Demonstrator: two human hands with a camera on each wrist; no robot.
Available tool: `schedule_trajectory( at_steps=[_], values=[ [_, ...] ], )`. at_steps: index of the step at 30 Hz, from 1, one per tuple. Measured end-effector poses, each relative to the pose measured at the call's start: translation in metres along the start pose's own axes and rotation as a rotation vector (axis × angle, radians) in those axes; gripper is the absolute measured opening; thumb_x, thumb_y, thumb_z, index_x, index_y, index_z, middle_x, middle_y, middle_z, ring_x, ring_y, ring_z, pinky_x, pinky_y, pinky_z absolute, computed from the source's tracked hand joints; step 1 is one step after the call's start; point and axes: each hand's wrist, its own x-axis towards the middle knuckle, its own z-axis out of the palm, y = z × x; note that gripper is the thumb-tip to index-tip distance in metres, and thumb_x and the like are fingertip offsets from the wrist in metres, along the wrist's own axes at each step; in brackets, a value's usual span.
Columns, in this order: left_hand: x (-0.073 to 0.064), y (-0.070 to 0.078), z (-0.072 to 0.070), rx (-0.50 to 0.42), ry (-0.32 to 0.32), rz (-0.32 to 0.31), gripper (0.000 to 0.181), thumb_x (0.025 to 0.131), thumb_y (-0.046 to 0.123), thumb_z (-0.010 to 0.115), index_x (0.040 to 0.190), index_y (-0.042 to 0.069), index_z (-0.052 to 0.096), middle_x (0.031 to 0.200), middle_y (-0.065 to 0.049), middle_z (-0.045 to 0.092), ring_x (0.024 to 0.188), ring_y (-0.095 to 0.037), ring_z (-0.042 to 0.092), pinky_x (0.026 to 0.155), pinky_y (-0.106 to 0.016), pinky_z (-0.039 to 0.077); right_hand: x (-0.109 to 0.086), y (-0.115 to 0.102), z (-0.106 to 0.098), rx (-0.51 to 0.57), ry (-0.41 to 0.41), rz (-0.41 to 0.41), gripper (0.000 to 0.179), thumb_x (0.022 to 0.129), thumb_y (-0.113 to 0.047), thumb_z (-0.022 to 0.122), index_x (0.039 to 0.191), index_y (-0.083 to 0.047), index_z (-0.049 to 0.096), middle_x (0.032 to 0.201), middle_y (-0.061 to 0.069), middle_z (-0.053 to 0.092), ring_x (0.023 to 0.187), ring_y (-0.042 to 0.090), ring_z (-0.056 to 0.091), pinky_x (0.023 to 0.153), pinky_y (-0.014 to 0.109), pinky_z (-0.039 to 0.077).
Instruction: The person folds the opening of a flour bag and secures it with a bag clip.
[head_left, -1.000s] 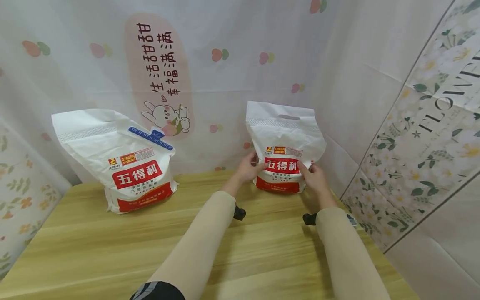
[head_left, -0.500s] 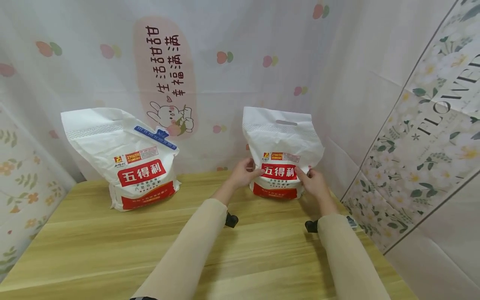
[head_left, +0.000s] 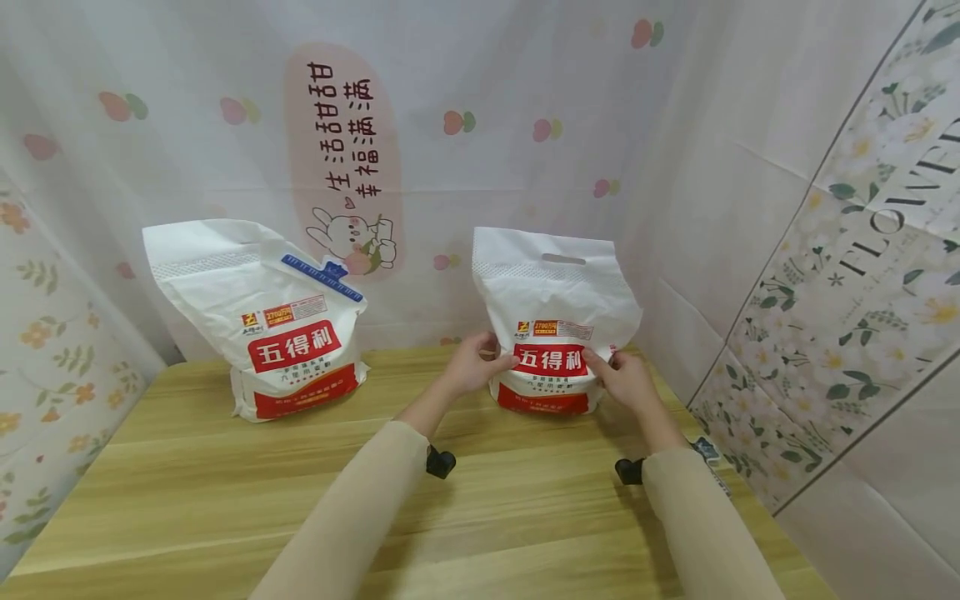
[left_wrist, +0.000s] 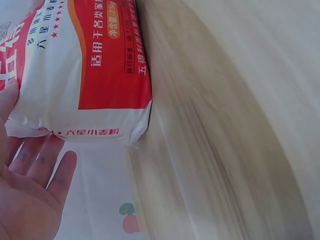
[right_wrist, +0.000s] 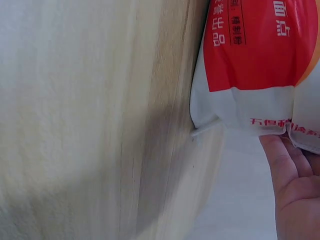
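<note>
A white and red bag of flour (head_left: 555,317) stands upright toward the right rear of the wooden table (head_left: 510,492). My left hand (head_left: 471,364) grips its left side, thumb on the front and fingers behind the edge. On the opposite side my right hand (head_left: 626,379) holds it the same way, thumb against the red label. In the left wrist view, the fingers (left_wrist: 42,162) reach behind the bag's side seam. The right wrist view shows fingers (right_wrist: 280,160) at the other seam, the bag's lower edge close to the tabletop.
Another flour bag (head_left: 296,354) stands at the left rear, its top folded over under a blue clip (head_left: 322,277). A small greyish item (head_left: 705,450) lies by the table's right edge, partly behind my right sleeve. Printed curtains hang at the back and sides.
The gripped flour bag has come toward me and a little left, both hands moving with it. The head view has shifted slightly. The clipped bag stays in its place on the table.
</note>
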Motion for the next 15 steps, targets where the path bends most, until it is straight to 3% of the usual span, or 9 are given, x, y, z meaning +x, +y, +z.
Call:
schedule_trajectory(
  at_steps=[7, 15],
  values=[
    [-0.021, -0.002, -0.010, 0.014, 0.008, 0.008, 0.043, 0.103, 0.030, 0.079, 0.135, 0.003, 0.068, 0.136, -0.016, 0.073, 0.128, -0.037, 0.071, 0.105, -0.048, 0.063, -0.011, -0.008, 0.006, 0.036, -0.064, -0.003, 0.080, 0.108, -0.066, 0.057, 0.141, 0.006, 0.065, 0.137, 0.028, 0.073, 0.123, 0.036, 0.073, 0.098, 0.041, 0.064],
    [-0.041, -0.004, -0.021, 0.026, 0.030, -0.007, 0.043, 0.101, 0.029, 0.081, 0.134, 0.004, 0.069, 0.135, -0.015, 0.074, 0.128, -0.037, 0.072, 0.103, -0.048, 0.064, -0.014, -0.014, 0.014, 0.063, -0.095, -0.026, 0.077, 0.107, -0.064, 0.061, 0.139, 0.006, 0.067, 0.136, 0.025, 0.074, 0.124, 0.034, 0.072, 0.102, 0.045, 0.064]
  ],
)
